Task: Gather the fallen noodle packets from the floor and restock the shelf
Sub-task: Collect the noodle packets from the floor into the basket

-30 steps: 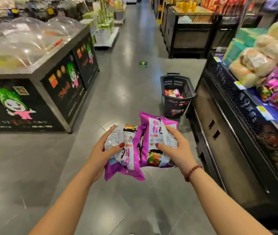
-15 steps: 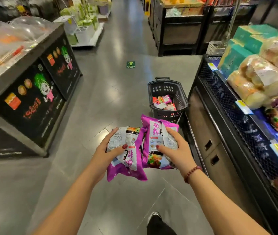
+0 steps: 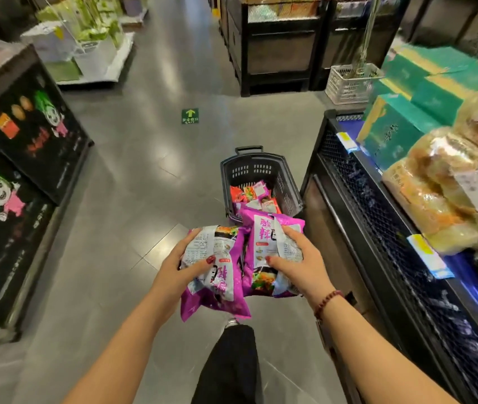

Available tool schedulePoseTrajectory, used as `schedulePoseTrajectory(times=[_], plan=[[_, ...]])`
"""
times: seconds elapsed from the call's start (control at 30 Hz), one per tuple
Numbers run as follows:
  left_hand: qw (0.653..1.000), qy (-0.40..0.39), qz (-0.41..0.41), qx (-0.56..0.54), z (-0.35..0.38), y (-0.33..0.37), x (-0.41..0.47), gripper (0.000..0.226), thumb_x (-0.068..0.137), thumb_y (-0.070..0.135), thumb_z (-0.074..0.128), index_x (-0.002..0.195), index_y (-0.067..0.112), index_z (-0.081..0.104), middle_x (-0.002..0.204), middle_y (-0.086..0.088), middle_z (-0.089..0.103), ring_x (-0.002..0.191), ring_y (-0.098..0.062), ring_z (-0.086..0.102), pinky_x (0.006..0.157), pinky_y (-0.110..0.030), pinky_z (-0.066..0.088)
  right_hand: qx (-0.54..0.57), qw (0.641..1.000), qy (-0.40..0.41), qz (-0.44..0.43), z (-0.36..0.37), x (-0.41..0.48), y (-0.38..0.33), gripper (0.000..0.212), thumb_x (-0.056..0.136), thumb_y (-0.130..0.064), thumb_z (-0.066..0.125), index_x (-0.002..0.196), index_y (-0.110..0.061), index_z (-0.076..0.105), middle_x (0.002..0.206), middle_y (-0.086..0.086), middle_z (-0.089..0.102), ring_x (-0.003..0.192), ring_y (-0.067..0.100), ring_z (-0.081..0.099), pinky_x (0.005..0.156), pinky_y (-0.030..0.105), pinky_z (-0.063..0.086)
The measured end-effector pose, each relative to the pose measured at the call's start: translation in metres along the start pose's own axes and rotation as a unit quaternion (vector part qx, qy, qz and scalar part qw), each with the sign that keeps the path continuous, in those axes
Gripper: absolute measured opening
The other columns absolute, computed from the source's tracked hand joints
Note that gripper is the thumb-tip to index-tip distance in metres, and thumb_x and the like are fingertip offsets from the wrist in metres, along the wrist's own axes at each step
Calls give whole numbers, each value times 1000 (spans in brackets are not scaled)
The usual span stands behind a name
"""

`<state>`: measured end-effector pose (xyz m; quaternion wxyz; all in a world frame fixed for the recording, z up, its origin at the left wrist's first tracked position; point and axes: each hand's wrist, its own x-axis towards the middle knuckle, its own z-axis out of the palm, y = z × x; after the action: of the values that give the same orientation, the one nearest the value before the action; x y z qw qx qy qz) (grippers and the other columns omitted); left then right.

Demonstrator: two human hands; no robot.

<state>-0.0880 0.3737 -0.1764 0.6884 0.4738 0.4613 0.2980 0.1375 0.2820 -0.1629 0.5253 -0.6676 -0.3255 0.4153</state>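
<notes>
My left hand (image 3: 175, 268) grips a purple noodle packet (image 3: 217, 284), thumb across its white label. My right hand (image 3: 301, 265) grips a second purple noodle packet (image 3: 266, 231), held upright beside the first; the two packets touch. Both are held out in front of me above the floor. Just beyond them a dark plastic basket (image 3: 258, 170) stands on the floor against the shelf, with several more packets (image 3: 253, 196) inside. The shelf (image 3: 377, 217) runs along the right, its black mesh front at arm height.
Bagged bread (image 3: 441, 185) and green boxes (image 3: 400, 123) fill the shelf top on the right. A black display counter (image 3: 19, 158) lines the left side of the aisle. My dark trouser leg and shoe (image 3: 232, 363) step forward below. A white crate (image 3: 348, 83) sits further ahead.
I have walked forward along the aisle; the basket and shelf are much closer. Both hands keep the same hold on the packets. My leg has swung into view.
</notes>
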Motion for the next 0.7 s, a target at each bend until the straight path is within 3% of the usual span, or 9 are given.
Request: schedulePoseTrajectory(times=[0.17,0.27,0.37,0.5,0.57,0.63,0.7], plan=[[1000,-15,-14,-7,7,29,115,66,82,5,72,137,33,50,115,-5,70,95,-27,72,73,-41,59,-26,999,28,-2,-2,109,-16,59,73,3,77,115,-28,51,103,-16,59,88,-4,59,67,10,51],[999,-23,-32,-8,12,49,176,65,82,4,72,136,32,51,110,-4,73,96,-29,72,75,-42,59,-14,999,42,14,-4,163,-25,59,73,4,77,115,-29,53,104,-15,62,87,-4,62,68,13,52],[999,-21,-39,11,21,64,228,72,71,14,80,135,34,53,116,-6,71,101,-29,70,82,-44,57,-19,997,73,19,-10,208,-25,60,72,4,78,117,-29,53,104,-19,61,85,-14,61,74,12,51],[998,-8,-55,20,35,73,297,70,73,9,80,133,36,55,118,-6,69,101,-27,70,73,-41,59,-23,996,70,48,-23,272,-23,61,76,2,76,124,-25,51,102,-21,57,84,-15,59,67,8,48],[998,2,-58,29,42,74,329,67,78,1,76,133,35,55,119,-3,68,100,-25,70,69,-34,59,-35,996,63,61,-30,310,-19,63,76,-2,77,128,-26,49,105,-22,55,92,-8,57,78,14,49],[998,12,-53,42,48,73,359,67,79,-1,75,131,35,56,123,3,65,102,-21,69,70,-30,58,-32,995,62,74,-37,348,-13,64,75,-2,77,127,-27,50,107,-18,57,100,3,59,89,30,53],[997,21,-52,47,55,74,390,66,80,-1,74,131,35,55,125,3,63,104,-21,68,71,-29,58,-27,994,61,90,-42,385,-8,66,76,0,76,131,-23,50,110,-12,59,106,11,60,91,37,53]])
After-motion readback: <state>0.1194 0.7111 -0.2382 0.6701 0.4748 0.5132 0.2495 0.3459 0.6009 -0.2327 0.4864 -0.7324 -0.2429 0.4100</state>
